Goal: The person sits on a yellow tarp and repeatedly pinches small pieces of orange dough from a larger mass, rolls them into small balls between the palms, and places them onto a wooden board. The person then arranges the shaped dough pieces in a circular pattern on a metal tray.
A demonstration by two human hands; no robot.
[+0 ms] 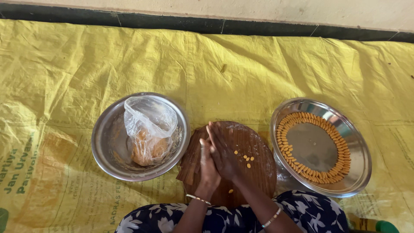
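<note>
Wooden and round, the dark brown board point(241, 164) lies on the yellow sheet directly in front of the person, between two steel vessels. Over its left half the left hand point(208, 166) and the right hand point(223, 151) are pressed together palm to palm, fingers stretched out flat and pointing away from the body. Whether anything sits between the palms cannot be told, since the hands hide that space completely. Each wrist carries a thin bangle.

On the bare right half of the board a few small orange dough pieces point(246, 159) lie scattered, close to the right hand but not touching it, and one more piece rests near the board's front edge.

Just left of the board stands a steel bowl point(108, 142), its rim near the board's edge. Inside it sits a clear plastic bag point(148, 125), open and crumpled at the top, with a lump of orange-brown dough point(148, 151) in its lower part.

Just right of the board a steel plate point(358, 172) sits tilted slightly, its left rim near the board. Many small oval orange pieces point(340, 149) are laid in a ring around the plate's inner edge, leaving its middle bare and shiny.

Beneath everything spreads the wrinkled yellow sheet point(215, 64) with green print at its left side. The person's dark floral-printed clothing point(310, 211) fills the bottom edge of the view.
</note>
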